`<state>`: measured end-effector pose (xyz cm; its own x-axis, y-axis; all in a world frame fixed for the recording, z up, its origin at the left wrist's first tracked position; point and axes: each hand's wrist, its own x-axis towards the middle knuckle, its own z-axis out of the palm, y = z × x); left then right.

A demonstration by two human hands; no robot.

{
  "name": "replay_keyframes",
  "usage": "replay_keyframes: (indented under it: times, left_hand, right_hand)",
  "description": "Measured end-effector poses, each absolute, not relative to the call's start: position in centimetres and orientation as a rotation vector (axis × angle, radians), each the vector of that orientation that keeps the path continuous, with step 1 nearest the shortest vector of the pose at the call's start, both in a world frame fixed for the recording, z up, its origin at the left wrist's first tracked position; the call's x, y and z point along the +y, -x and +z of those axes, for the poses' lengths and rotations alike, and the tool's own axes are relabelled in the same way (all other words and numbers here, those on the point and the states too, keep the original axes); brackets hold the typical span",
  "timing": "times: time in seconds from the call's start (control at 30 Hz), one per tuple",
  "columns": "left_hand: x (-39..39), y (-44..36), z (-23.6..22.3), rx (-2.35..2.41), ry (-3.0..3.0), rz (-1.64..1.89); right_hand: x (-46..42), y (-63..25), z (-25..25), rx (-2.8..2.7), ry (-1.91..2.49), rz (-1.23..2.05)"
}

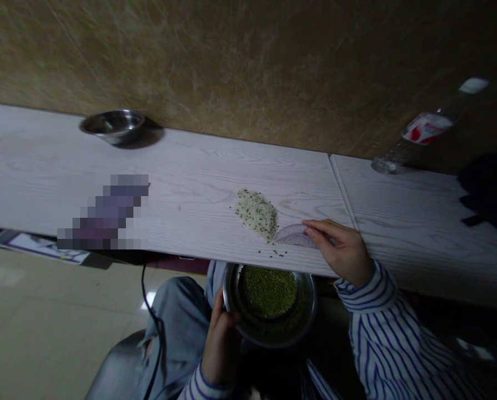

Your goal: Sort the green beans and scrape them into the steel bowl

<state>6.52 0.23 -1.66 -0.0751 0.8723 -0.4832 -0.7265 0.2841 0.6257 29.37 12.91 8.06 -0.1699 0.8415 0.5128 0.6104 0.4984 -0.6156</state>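
My right hand [340, 249] pinches a clear protractor [295, 235] by its right end, low over the tabletop. The protractor's left end meets the lower edge of a pile of white rice [257, 213] mixed with green beans. A few loose green beans [273, 253] lie between the pile and the table's front edge. Below that edge, my left hand [223, 339] grips the left rim of a steel bowl [310, 311], thumb at the rim. Many green mung beans [269, 291] cover the bowl's bottom.
An empty-looking steel bowl [114, 126] stands by the wall at the back left. A blurred-out patch [107, 214] covers an object on the left. A plastic bottle [426, 128] stands at the right, near a dark item [488, 191]. A black cable [148, 303] hangs below the table.
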Motion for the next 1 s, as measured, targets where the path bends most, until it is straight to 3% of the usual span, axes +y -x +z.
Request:
replay_keyframes:
  times: [1.0]
  left_hand:
    - [0.31,-6.56,-1.31,0.968,-0.209,1.339]
  right_hand:
    - [13.41,-28.76,8.12,-1.927,1.150,0.297]
